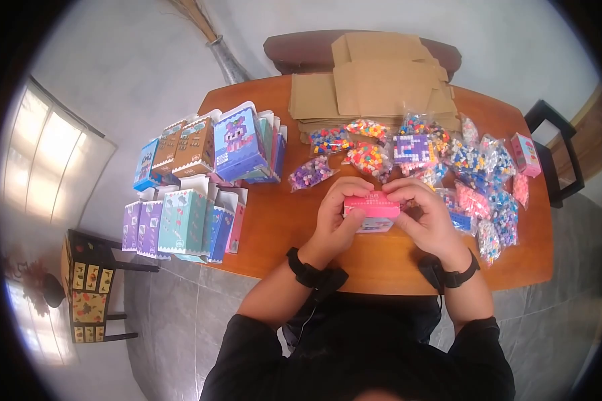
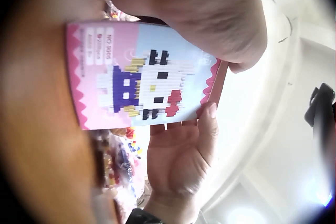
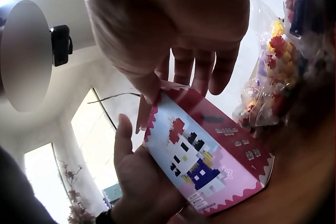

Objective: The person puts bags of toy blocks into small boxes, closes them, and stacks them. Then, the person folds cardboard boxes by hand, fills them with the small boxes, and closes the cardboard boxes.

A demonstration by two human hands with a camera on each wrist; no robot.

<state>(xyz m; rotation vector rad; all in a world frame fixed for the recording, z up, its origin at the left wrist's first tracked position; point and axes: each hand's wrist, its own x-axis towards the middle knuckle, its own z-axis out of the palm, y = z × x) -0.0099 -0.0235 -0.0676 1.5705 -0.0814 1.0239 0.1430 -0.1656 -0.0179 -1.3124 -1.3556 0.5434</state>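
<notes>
Closely, the fingers of both hands curl round the pink box from either side. The left hand lays its thumb along the box's near upper edge, its index finger bent over the top; the tips of its other fingers are hidden. The right hand grips the opposite end, its thumb on the rim, and its other fingers, slightly apart, reach behind the box. The pink box sits between the two palms, close to the person's side of the table, its printed front showing a white blocky figure with a red bow and purple clothes. Black wristbands circle both wrists, below short black sleeves. Beyond the hands and toward the right lie many clear bags of coloured beads, with a purple-and-white patterned piece among them and a pink carton at the table's right side. Flat brown cardboard is stacked at the far side, near a dark red chair back. On the left stand two groups of printed cartons, purple, mint, brown and blue, and past the table's far edge a silvery vase holds dry stalks.
</notes>
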